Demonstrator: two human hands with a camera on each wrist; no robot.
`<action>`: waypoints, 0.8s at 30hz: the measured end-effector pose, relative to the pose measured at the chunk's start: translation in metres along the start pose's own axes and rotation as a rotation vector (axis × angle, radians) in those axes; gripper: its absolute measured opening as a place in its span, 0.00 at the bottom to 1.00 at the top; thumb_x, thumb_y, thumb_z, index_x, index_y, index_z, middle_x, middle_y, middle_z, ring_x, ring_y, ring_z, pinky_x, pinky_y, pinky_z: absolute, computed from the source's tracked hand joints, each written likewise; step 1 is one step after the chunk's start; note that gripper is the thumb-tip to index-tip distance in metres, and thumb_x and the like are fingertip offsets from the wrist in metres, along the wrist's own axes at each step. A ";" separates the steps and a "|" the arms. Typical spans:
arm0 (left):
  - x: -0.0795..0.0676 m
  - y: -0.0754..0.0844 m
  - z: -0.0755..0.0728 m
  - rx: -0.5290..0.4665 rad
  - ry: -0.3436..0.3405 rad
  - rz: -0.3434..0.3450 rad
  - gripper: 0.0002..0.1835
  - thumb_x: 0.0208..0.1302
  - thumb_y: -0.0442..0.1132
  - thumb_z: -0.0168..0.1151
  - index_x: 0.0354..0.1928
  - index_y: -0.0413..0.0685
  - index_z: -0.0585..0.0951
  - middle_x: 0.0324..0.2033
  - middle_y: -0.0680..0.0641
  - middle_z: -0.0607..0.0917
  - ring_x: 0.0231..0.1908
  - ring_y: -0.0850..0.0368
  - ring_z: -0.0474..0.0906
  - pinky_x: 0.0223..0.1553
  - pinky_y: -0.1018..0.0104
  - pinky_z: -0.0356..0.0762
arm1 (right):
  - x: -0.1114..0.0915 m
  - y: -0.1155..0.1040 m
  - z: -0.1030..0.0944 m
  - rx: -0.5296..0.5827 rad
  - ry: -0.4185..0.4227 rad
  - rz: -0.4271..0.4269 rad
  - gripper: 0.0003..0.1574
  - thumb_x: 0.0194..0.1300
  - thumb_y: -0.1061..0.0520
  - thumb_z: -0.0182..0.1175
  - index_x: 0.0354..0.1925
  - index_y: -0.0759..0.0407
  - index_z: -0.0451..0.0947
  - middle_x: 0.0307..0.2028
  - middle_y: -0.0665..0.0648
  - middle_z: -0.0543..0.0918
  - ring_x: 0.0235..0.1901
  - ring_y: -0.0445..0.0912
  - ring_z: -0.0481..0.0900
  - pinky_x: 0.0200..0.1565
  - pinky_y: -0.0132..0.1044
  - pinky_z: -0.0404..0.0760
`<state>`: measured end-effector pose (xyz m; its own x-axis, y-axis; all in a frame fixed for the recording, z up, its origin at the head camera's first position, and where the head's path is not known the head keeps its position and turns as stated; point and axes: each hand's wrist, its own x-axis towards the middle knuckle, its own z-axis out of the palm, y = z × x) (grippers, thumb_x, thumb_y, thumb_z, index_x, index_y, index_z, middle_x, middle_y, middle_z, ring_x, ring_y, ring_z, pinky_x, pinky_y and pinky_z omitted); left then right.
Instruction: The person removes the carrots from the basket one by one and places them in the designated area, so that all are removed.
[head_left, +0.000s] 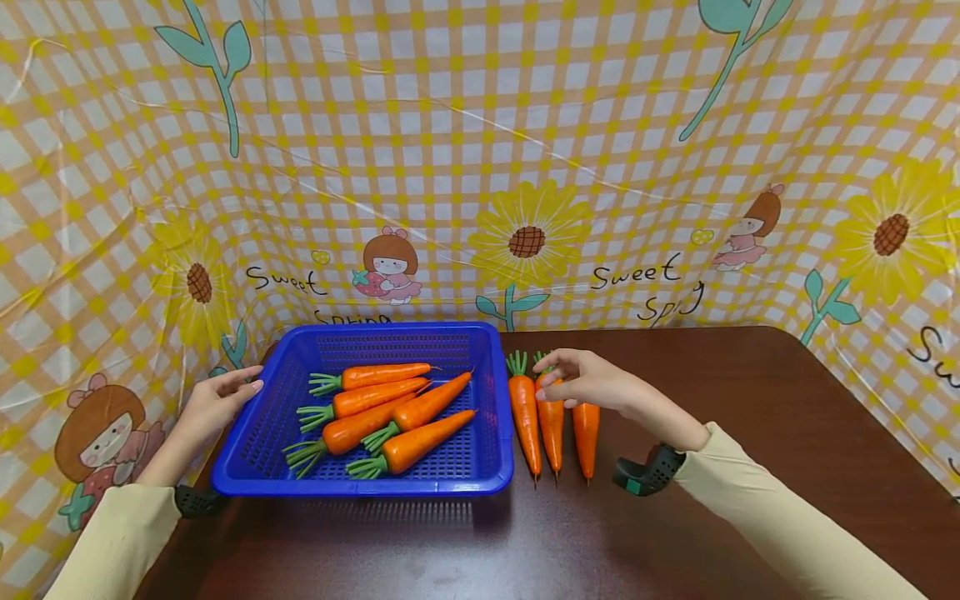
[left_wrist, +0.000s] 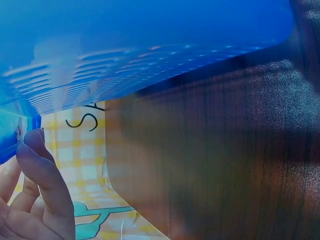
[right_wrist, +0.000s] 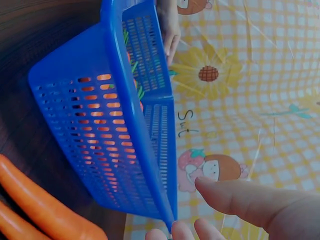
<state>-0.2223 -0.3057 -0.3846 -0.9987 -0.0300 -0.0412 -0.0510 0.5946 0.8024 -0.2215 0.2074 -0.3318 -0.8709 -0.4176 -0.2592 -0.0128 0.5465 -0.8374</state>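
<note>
While right hand point(head_left: 592, 382), fingers parted, arches over carrots point(head_left: 524, 417) near far edge of surface point(head_left: 705, 508), rightmost top lies hidden. Left hand point(head_left: 210, 407) touches rim of basket point(head_left: 360, 487) by left edge; cannot tell if pinching.

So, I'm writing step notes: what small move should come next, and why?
I'd probably close the right grip on the middle loose carrot: the grip holds nothing and appears to be over that carrot's leafy end, while three loose carrots lie on the table beside the blue basket, which holds five other carrots.
</note>
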 end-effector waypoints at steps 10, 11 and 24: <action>0.000 -0.001 0.000 0.018 0.011 0.001 0.32 0.71 0.53 0.51 0.68 0.37 0.67 0.25 0.55 0.70 0.22 0.61 0.66 0.26 0.67 0.69 | 0.010 -0.017 0.008 -0.034 -0.011 0.011 0.29 0.62 0.54 0.65 0.58 0.63 0.70 0.46 0.60 0.79 0.42 0.47 0.80 0.45 0.41 0.79; 0.000 -0.001 0.000 0.020 0.012 0.004 0.32 0.71 0.53 0.51 0.68 0.37 0.67 0.25 0.54 0.70 0.22 0.61 0.66 0.26 0.66 0.68 | 0.011 -0.019 0.008 -0.035 -0.012 0.010 0.29 0.62 0.54 0.65 0.58 0.62 0.70 0.46 0.59 0.79 0.42 0.47 0.80 0.45 0.41 0.79; -0.001 -0.001 -0.001 -0.007 0.004 0.002 0.33 0.71 0.54 0.52 0.68 0.38 0.67 0.21 0.56 0.66 0.23 0.62 0.66 0.26 0.66 0.67 | 0.031 -0.044 0.011 -0.050 -0.079 -0.009 0.32 0.62 0.54 0.64 0.61 0.65 0.69 0.48 0.60 0.78 0.44 0.47 0.79 0.45 0.38 0.79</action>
<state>-0.2208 -0.3069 -0.3851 -0.9988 -0.0322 -0.0370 -0.0488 0.5890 0.8066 -0.2420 0.1626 -0.3087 -0.8292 -0.4774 -0.2907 -0.0466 0.5773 -0.8152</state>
